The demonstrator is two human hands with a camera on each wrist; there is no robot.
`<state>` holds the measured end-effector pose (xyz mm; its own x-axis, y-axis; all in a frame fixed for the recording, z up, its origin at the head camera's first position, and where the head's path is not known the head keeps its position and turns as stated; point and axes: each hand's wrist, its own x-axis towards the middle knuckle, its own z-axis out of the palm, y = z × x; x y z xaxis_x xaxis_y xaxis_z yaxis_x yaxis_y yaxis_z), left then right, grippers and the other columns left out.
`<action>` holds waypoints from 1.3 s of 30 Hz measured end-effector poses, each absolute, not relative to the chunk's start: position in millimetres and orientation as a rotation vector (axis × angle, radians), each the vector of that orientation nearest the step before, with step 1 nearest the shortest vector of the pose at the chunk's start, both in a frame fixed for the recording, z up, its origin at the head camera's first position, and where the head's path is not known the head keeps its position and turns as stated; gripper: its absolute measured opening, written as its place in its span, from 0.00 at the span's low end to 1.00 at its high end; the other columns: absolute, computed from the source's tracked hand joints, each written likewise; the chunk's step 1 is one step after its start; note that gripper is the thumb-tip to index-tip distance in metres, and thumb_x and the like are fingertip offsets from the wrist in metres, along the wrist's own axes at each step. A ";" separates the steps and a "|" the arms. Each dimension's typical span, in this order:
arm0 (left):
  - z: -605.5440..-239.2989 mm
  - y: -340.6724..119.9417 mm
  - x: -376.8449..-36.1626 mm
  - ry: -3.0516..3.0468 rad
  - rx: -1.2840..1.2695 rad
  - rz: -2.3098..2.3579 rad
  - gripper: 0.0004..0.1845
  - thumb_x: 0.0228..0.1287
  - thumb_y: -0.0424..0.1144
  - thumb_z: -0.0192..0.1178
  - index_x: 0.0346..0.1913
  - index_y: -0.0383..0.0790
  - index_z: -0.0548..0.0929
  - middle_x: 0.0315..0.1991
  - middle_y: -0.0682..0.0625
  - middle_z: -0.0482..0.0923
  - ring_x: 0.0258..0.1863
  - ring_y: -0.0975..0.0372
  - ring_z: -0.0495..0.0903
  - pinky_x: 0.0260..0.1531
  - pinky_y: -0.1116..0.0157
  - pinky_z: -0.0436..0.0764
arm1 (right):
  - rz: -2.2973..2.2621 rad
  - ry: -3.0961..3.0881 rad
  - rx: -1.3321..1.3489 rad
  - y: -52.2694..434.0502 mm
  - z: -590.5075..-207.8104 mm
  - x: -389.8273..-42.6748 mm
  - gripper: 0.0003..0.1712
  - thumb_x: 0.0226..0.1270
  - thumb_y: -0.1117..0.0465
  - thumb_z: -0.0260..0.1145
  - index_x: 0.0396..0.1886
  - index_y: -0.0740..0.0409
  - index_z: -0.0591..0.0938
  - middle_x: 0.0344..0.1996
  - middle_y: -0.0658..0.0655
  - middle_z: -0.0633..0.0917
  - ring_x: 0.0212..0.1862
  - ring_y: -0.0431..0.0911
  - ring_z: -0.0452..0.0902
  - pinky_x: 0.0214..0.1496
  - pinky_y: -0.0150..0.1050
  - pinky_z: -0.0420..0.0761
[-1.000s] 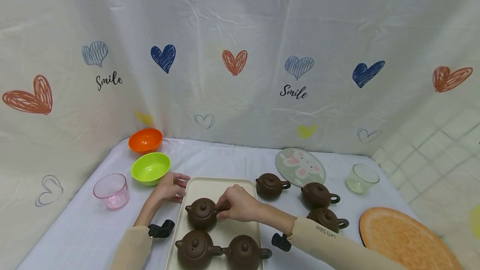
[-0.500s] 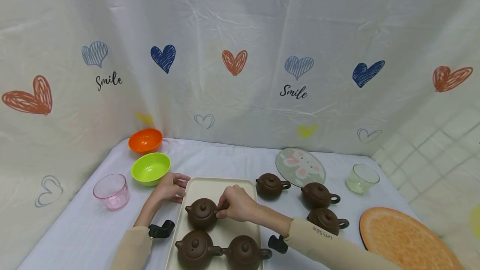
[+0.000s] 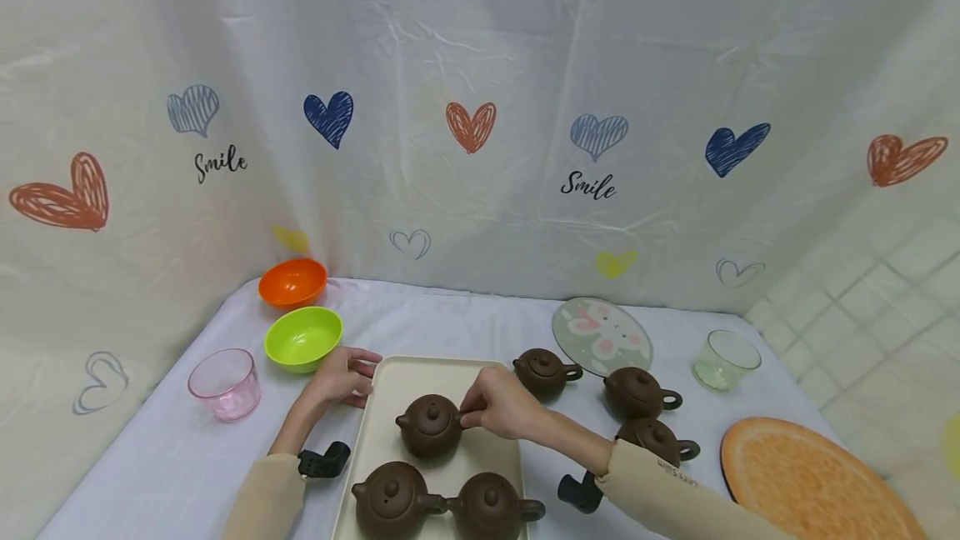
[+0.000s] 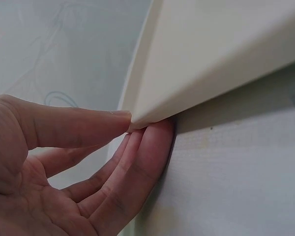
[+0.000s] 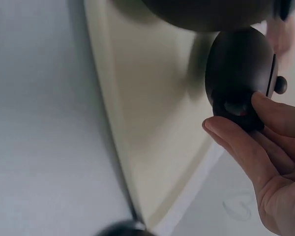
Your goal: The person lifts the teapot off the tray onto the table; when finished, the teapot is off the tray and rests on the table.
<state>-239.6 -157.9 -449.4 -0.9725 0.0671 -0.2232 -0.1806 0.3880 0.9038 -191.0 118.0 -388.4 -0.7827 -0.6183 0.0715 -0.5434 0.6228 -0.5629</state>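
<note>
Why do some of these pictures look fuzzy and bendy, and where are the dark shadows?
Head view: sharp and evenly lit, but the wide lens bends the edges. Left wrist view: the tray corner casts a dark shadow on the cloth beside the left hand. Right wrist view: the teapot held by the right hand is soft, and the top and bottom edges are blurred.

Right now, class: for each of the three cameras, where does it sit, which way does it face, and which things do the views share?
Head: worn on the head, looking forward and down at the table; both sleeves and hands show.
Left wrist: under the left hand, whose fingers pinch the tray corner.
Right wrist: beside the right hand, which grips the teapot by its handle.
Shared: the tray shows in all three views, the teapot in the head and right wrist views.
</note>
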 end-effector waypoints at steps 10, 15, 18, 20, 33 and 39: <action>-447.0 -156.1 -237.6 2.430 -0.112 1.619 0.26 0.46 0.18 0.60 0.54 0.27 0.78 0.37 0.39 0.79 0.25 0.57 0.80 0.25 0.59 0.86 | -1.024 2.651 -0.934 188.9 -377.6 -189.9 0.03 0.53 0.70 0.71 0.29 0.64 0.88 0.24 0.52 0.88 0.25 0.33 0.78 0.23 0.28 0.78; -448.1 -155.9 -236.0 2.436 -0.120 1.612 0.26 0.46 0.19 0.60 0.54 0.27 0.78 0.36 0.39 0.79 0.24 0.57 0.80 0.25 0.60 0.86 | -1.028 2.653 -0.895 220.0 -379.5 -185.6 0.04 0.53 0.70 0.71 0.30 0.64 0.88 0.25 0.52 0.88 0.24 0.33 0.75 0.23 0.27 0.76; -448.1 -155.8 -235.7 2.440 -0.132 1.616 0.26 0.46 0.19 0.60 0.53 0.27 0.78 0.36 0.39 0.78 0.24 0.57 0.79 0.24 0.60 0.86 | -0.999 2.689 -0.885 235.3 -382.5 -185.1 0.04 0.52 0.70 0.72 0.29 0.63 0.89 0.25 0.52 0.88 0.25 0.31 0.75 0.24 0.27 0.77; -447.8 -155.7 -235.8 2.441 -0.137 1.619 0.26 0.45 0.19 0.60 0.53 0.27 0.78 0.36 0.39 0.78 0.24 0.57 0.79 0.24 0.60 0.86 | -0.995 2.699 -0.884 243.9 -384.8 -185.0 0.04 0.52 0.70 0.71 0.29 0.63 0.89 0.25 0.51 0.88 0.26 0.31 0.76 0.25 0.28 0.78; -446.4 -156.5 -237.1 2.431 -0.125 1.636 0.26 0.45 0.19 0.60 0.53 0.26 0.78 0.37 0.39 0.79 0.25 0.57 0.80 0.24 0.59 0.86 | -1.009 2.711 -0.875 266.4 -393.3 -185.8 0.04 0.50 0.70 0.73 0.28 0.65 0.88 0.25 0.57 0.88 0.28 0.34 0.80 0.27 0.29 0.81; -446.9 -155.7 -237.1 2.434 -0.125 1.634 0.26 0.45 0.19 0.60 0.54 0.26 0.78 0.37 0.39 0.79 0.25 0.57 0.81 0.25 0.59 0.86 | -0.983 2.714 -0.851 268.2 -395.6 -187.1 0.04 0.49 0.71 0.73 0.28 0.64 0.88 0.24 0.55 0.88 0.27 0.33 0.79 0.25 0.29 0.79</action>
<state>-237.1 -155.7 -446.9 -0.9749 0.0448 -0.2182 -0.1850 0.3830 0.9051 -187.1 268.2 -395.6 -0.8320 -0.5510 0.0655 -0.4651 0.6281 -0.6238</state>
